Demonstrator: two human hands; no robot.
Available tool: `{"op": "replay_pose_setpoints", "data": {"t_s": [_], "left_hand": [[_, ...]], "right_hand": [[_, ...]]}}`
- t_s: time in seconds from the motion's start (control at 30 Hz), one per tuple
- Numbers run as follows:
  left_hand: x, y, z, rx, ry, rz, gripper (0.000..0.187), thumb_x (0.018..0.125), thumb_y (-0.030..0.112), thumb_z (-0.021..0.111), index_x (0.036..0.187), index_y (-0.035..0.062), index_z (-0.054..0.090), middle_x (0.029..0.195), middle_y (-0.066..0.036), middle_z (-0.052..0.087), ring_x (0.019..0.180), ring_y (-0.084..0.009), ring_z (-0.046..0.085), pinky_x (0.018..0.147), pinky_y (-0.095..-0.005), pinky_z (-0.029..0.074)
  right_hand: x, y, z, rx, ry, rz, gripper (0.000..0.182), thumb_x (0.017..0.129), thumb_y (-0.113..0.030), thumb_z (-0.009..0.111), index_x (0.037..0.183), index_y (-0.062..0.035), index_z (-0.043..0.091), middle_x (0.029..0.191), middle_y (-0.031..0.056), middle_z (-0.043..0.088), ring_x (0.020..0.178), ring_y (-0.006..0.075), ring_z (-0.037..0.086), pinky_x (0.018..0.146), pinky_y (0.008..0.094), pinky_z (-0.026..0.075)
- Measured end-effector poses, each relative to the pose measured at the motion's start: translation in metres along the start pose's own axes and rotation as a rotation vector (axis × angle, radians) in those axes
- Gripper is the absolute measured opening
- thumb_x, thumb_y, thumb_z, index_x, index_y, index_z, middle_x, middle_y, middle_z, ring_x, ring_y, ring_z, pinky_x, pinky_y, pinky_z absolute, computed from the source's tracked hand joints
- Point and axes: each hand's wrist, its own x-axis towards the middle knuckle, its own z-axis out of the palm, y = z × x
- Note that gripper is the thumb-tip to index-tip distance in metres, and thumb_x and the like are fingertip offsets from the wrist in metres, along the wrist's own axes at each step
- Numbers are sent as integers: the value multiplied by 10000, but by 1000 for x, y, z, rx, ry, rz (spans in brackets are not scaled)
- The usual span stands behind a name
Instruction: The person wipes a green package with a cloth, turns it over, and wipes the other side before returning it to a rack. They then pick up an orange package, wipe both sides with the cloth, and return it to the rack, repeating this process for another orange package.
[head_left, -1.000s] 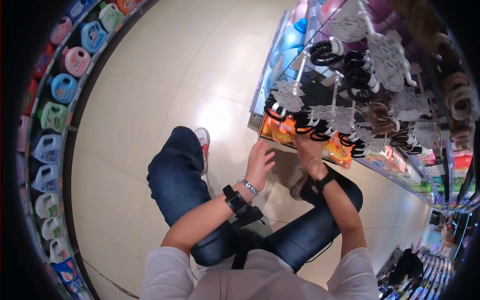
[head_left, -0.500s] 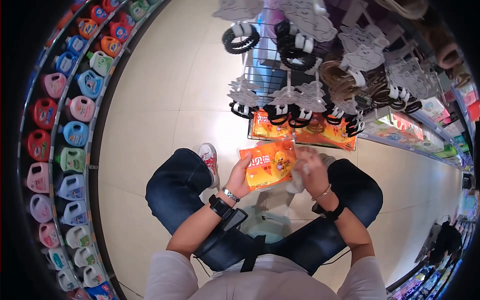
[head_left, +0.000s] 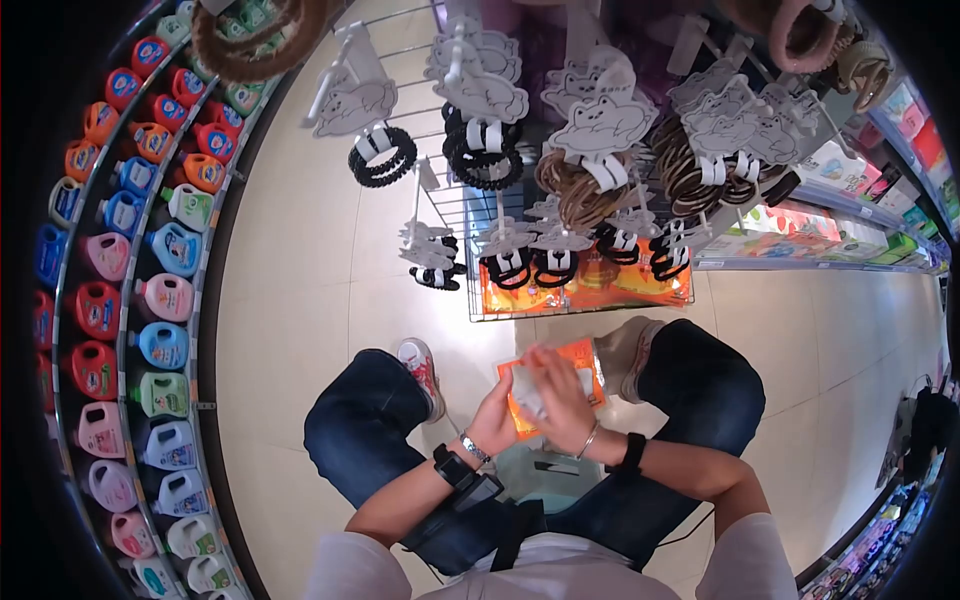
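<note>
An orange packet [head_left: 582,358] is held over my lap, between my knees. My left hand [head_left: 494,420] grips it by its left edge. Over its front lies my right hand [head_left: 565,402], closed on a crumpled whitish cloth [head_left: 528,392] that touches the packet's face. The fingers of the right hand are slightly blurred, and much of the packet's print is hidden beneath them. Beyond the packet, more orange packets [head_left: 590,293] lie in the bottom of a wire rack [head_left: 480,318].
Hair ties on cat-shaped cards [head_left: 605,125] hang from the rack above the packets. Shelves of detergent bottles [head_left: 165,300] curve along the left. Boxed goods [head_left: 800,225] line a shelf at right. A pale green stool [head_left: 550,478] is beneath me.
My right hand and the cloth have moved left onto the packet's face. The packet has come lower and nearer my body. The view has shifted, showing more of the hair-tie rack.
</note>
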Motion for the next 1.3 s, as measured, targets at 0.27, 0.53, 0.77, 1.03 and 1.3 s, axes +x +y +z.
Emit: {"op": "replay_pose_setpoints", "data": {"t_s": [0.27, 0.53, 0.77, 1.03, 1.3], "left_hand": [[4, 9, 3, -6, 3, 94, 477, 943, 414, 273, 1377, 219, 242, 1390, -8, 305, 1281, -226, 295, 1042, -433, 268], [1, 14, 3, 0, 17, 123, 507, 931, 429, 278, 1390, 227, 199, 1395, -46, 297, 1270, -265, 315, 1038, -465, 267], [6, 11, 19, 8, -32, 144, 515, 928, 439, 291, 1391, 237, 193, 1384, -66, 313, 1239, -285, 354, 1026, -457, 289], [18, 26, 15, 149, 123, 185, 599, 882, 548, 339, 1318, 137, 333, 1303, -68, 411, 1164, -245, 424, 920, -411, 405], [27, 10, -22, -300, -391, 83, 524, 920, 450, 330, 1310, 100, 326, 1302, -66, 418, 1199, -225, 407, 1027, -405, 285]], "right_hand": [[12, 9, 0, 161, -62, -166, 749, 751, -216, 637, 1344, -1, 232, 1316, 225, 347, 1222, 319, 363, 970, 398, 341], [31, 57, -47, 174, -96, 502, 392, 839, -108, 531, 1215, -27, 460, 1175, 169, 523, 1039, 290, 527, 833, 346, 438], [19, 44, 5, 594, 254, 265, 405, 847, -92, 499, 1245, -40, 443, 1316, 130, 409, 1216, 271, 392, 982, 340, 331], [-16, -28, 27, 322, -108, -14, 575, 825, -163, 508, 1363, -168, 303, 1440, 111, 200, 1340, 309, 131, 1063, 484, 126], [28, 24, 25, 100, 167, 224, 527, 862, -244, 475, 1343, -87, 326, 1403, 175, 253, 1315, 309, 198, 1069, 411, 153]]}}
